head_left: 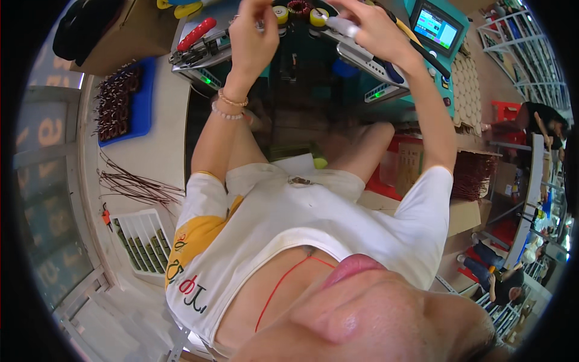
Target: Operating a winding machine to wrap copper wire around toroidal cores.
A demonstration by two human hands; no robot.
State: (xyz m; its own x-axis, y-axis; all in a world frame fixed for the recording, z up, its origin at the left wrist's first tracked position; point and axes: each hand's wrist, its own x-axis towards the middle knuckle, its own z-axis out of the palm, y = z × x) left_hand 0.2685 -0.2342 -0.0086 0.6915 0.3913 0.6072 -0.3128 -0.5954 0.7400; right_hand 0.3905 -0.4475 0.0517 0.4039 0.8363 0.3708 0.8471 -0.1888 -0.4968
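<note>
My table (167, 154) is running along my left side. A box (142, 36) is standing at its far end, and a blue tray (145, 99) is sitting nearer me, toward the left edge. Loose wires (136, 181) are stretching from near the left edge to the right one. A white tray (140, 223) is resting toward the near end, a small red item (107, 217) lying just beside it.

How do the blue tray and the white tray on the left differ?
The blue tray holds crowded dark reddish-brown parts; the white tray holds dark green pieces in rows. The blue tray sits higher in the picture, near the cardboard box; the white tray sits lower, beyond the loose wires. Both rest on the pale table at the left.
</note>
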